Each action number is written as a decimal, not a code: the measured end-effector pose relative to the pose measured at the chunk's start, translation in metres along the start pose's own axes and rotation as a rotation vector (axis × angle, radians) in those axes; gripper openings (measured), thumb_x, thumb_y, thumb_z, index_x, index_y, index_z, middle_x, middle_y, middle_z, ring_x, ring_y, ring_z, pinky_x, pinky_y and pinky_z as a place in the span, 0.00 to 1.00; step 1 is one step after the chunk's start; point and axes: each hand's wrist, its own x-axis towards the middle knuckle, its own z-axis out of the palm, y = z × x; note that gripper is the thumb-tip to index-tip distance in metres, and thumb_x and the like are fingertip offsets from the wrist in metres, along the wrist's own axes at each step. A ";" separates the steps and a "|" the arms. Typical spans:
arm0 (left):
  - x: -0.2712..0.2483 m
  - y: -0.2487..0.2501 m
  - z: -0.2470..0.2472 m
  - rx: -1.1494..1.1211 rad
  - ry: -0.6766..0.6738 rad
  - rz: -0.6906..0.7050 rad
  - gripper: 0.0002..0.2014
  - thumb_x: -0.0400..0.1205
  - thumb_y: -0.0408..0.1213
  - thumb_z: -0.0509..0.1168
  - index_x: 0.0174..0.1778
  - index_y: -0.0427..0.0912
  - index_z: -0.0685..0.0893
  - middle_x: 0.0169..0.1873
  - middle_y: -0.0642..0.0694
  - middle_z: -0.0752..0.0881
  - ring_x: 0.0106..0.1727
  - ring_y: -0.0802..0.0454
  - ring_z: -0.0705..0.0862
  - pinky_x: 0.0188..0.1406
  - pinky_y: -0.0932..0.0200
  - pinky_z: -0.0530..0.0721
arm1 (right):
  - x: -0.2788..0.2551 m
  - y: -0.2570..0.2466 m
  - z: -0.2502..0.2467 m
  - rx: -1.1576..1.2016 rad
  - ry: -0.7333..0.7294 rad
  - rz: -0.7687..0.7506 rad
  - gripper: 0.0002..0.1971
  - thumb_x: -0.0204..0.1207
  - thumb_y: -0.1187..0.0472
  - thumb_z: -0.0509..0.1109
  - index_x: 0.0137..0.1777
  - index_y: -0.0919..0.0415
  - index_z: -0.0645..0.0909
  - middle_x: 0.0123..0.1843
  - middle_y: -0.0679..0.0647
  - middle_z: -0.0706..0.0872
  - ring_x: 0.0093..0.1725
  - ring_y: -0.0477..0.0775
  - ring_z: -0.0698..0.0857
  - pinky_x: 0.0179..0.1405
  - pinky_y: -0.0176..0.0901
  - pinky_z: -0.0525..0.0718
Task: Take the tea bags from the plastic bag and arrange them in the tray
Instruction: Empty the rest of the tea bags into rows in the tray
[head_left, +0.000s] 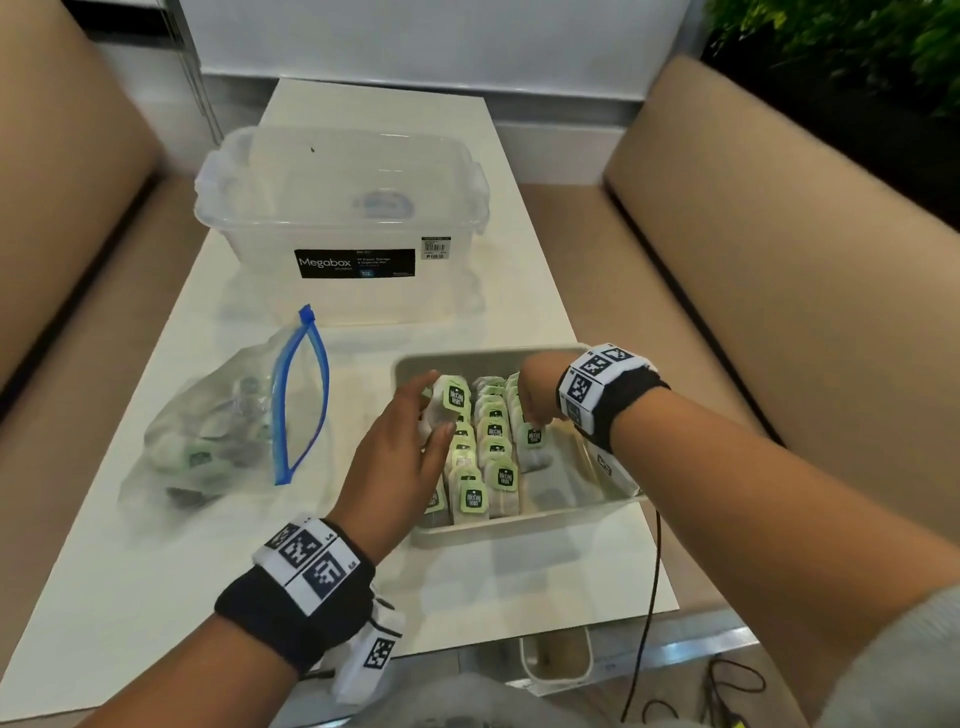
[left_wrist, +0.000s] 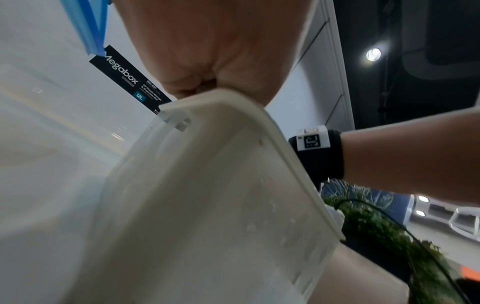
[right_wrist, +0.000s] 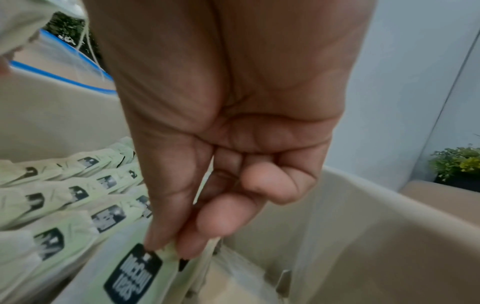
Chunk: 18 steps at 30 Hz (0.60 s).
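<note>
A beige tray (head_left: 519, 357) on the white table holds several rows of upright tea bags (head_left: 493, 441) with green tags. My left hand (head_left: 434, 410) grips one tea bag (head_left: 453, 401) between thumb and fingers at the far end of the left row. Over the right row, my right hand (head_left: 536, 418) pinches the top of another tea bag (head_left: 534, 437); the right wrist view shows thumb and fingers (right_wrist: 166, 244) on its tag (right_wrist: 135, 273). The clear zip bag (head_left: 218, 436) with a blue seal lies left of the tray, open, with tea bags inside.
A clear Megabox storage box (head_left: 343, 208) stands behind the tray and bag. Tan sofa cushions (head_left: 779, 291) flank the narrow table. A black cable (head_left: 652, 597) hangs off the table's near right edge. The right part of the tray floor (head_left: 566, 483) is bare.
</note>
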 end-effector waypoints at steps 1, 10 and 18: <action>0.001 0.000 -0.003 -0.038 -0.013 -0.014 0.24 0.85 0.44 0.62 0.76 0.55 0.63 0.58 0.58 0.78 0.57 0.54 0.83 0.51 0.55 0.81 | -0.006 0.001 -0.003 0.007 0.002 0.004 0.21 0.43 0.42 0.81 0.36 0.24 0.80 0.26 0.40 0.86 0.26 0.46 0.87 0.31 0.50 0.87; 0.019 0.002 -0.022 -0.294 -0.115 -0.149 0.07 0.84 0.43 0.66 0.57 0.50 0.80 0.47 0.54 0.88 0.45 0.63 0.88 0.49 0.46 0.89 | -0.212 -0.043 -0.102 0.567 0.252 -0.159 0.09 0.79 0.53 0.69 0.47 0.57 0.87 0.34 0.47 0.89 0.29 0.43 0.86 0.38 0.43 0.90; 0.029 0.013 -0.019 -0.393 -0.177 -0.154 0.12 0.81 0.43 0.70 0.60 0.47 0.82 0.45 0.47 0.90 0.43 0.51 0.91 0.45 0.46 0.89 | -0.240 -0.063 -0.116 0.762 0.380 -0.394 0.13 0.75 0.54 0.75 0.58 0.55 0.83 0.48 0.47 0.88 0.36 0.46 0.88 0.39 0.39 0.86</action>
